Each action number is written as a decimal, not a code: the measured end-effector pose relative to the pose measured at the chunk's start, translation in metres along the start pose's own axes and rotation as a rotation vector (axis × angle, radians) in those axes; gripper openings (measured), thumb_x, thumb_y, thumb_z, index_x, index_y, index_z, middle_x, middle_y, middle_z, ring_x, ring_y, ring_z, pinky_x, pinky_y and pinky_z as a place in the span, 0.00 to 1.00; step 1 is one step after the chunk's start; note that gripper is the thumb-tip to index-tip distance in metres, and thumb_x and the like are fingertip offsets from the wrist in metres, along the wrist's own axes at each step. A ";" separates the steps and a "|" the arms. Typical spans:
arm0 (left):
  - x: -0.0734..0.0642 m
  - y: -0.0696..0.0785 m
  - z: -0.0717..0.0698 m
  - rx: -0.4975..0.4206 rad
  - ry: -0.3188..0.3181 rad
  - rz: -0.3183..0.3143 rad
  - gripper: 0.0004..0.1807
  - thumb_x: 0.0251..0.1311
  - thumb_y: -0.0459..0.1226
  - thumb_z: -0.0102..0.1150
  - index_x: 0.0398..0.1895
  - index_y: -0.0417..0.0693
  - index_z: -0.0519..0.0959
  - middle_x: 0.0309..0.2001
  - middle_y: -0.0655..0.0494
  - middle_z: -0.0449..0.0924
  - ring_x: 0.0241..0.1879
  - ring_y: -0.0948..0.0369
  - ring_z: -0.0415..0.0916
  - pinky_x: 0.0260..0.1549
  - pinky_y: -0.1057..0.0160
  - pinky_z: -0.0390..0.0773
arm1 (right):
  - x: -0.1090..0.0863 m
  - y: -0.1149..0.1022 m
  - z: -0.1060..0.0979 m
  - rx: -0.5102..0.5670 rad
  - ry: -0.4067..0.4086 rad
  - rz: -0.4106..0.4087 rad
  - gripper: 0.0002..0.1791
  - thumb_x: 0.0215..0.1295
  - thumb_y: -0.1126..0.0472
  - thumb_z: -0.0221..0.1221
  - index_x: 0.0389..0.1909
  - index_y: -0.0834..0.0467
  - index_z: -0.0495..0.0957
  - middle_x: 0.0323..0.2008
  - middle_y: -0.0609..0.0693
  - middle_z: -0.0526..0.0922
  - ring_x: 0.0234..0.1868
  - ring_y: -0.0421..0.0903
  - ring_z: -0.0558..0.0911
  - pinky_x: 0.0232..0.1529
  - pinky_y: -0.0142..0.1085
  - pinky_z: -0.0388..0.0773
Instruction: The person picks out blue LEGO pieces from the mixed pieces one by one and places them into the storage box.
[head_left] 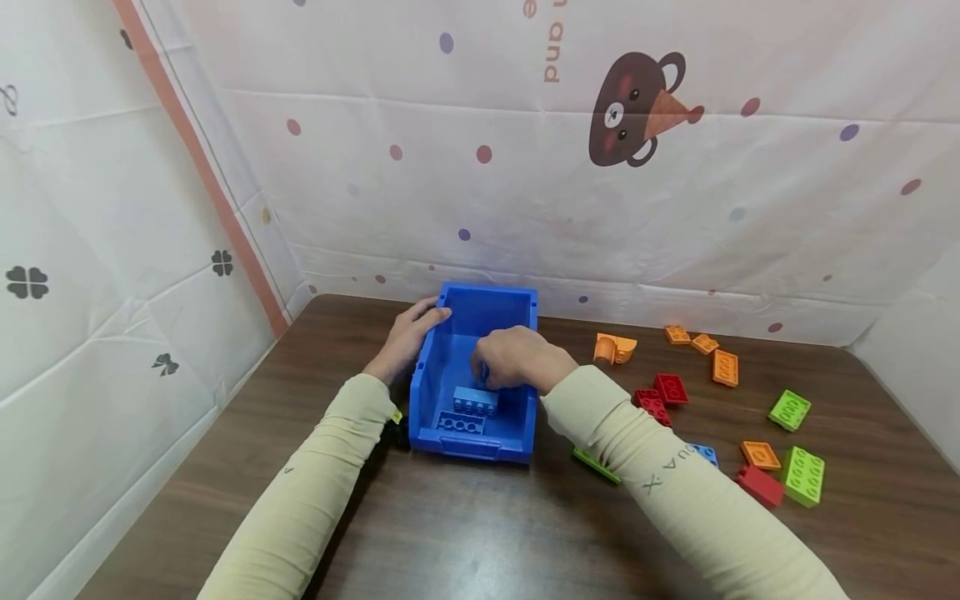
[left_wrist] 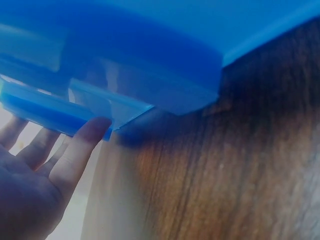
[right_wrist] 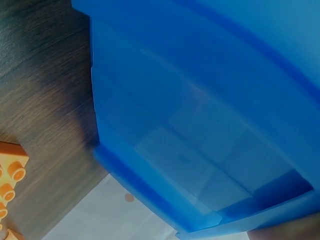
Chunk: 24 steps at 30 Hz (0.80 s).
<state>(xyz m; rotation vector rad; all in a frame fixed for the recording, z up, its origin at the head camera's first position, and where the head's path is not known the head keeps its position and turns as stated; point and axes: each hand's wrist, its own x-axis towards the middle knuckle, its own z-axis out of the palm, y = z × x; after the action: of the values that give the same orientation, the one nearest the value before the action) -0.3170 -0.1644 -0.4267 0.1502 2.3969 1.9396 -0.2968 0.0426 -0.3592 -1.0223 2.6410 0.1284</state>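
In the head view, my right hand (head_left: 513, 358) seemingly pinched a dark-blue plastic piece (head_left: 483, 376) inside the blue plastic bin (head_left: 468, 451); two crosswise blue plastic bricks (head_left: 475, 402) just nearer than that grip looked stowed, a blue studded brick (head_left: 705, 453) rightward of it outstanding, and the bin's long axis ran away from me, low lip nearest. In the left wrist view, my left hand (left_wrist: 37, 185) clasped the bin's rim; the right wrist view showed its wall.
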 end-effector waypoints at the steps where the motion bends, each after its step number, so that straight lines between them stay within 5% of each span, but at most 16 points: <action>1: 0.000 0.000 0.000 0.003 -0.001 0.003 0.35 0.77 0.54 0.56 0.81 0.51 0.67 0.73 0.41 0.71 0.65 0.40 0.75 0.60 0.37 0.79 | -0.001 0.000 0.000 0.008 0.009 0.002 0.12 0.74 0.55 0.67 0.55 0.47 0.89 0.52 0.48 0.89 0.50 0.48 0.86 0.57 0.47 0.84; 13: -0.004 0.001 -0.002 -0.019 -0.017 -0.046 0.36 0.77 0.56 0.55 0.81 0.52 0.66 0.74 0.41 0.70 0.66 0.38 0.74 0.62 0.36 0.77 | -0.009 0.006 -0.002 0.221 0.208 -0.116 0.15 0.76 0.59 0.65 0.59 0.57 0.86 0.56 0.54 0.87 0.57 0.52 0.85 0.61 0.50 0.82; 24: -0.001 0.004 -0.002 -0.001 -0.021 -0.021 0.34 0.78 0.54 0.55 0.80 0.50 0.66 0.73 0.41 0.71 0.65 0.38 0.75 0.60 0.35 0.78 | -0.059 0.030 -0.026 0.223 0.451 -0.101 0.14 0.74 0.60 0.67 0.56 0.59 0.86 0.56 0.55 0.85 0.52 0.54 0.85 0.54 0.48 0.85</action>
<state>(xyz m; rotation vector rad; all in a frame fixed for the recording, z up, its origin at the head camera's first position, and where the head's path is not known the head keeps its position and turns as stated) -0.3162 -0.1658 -0.4222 0.1446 2.3751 1.9205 -0.2817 0.0978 -0.3166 -1.2179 2.8938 -0.4608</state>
